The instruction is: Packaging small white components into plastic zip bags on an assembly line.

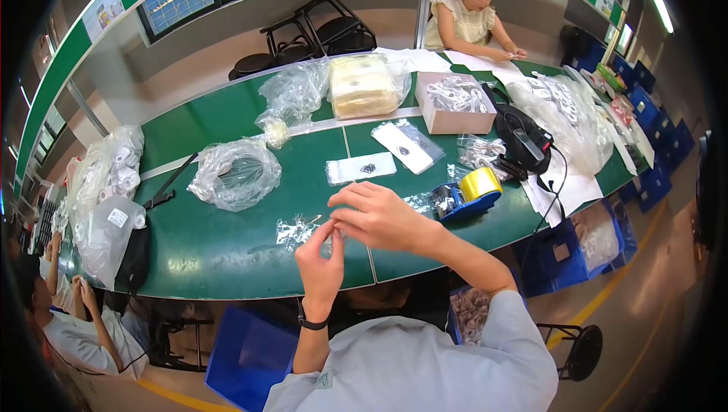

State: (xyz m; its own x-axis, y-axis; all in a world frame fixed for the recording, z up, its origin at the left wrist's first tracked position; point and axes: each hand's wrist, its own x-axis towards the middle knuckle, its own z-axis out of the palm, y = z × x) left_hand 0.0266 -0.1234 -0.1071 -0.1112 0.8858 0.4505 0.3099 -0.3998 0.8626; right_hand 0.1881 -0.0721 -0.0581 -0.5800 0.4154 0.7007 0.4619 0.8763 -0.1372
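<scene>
My left hand, with a dark band on its wrist, is closed in a pinch near the table's front edge. My right hand comes in from the right, and its bent fingertips meet those of the left. Whatever they pinch is hidden or too small to name. Beside my left fingers lies a small crumpled clear plastic bag with something whitish in it. Beyond my right hand are a flat white packet with a dark print and another clear packet. A blue tape dispenser with yellow tape stands right of my right hand.
On the green table lie a coil in clear plastic, a wrapped yellowish stack, a box of white cables, a black bag and large plastic bags. Blue bins stand below. Other people sit far right and left.
</scene>
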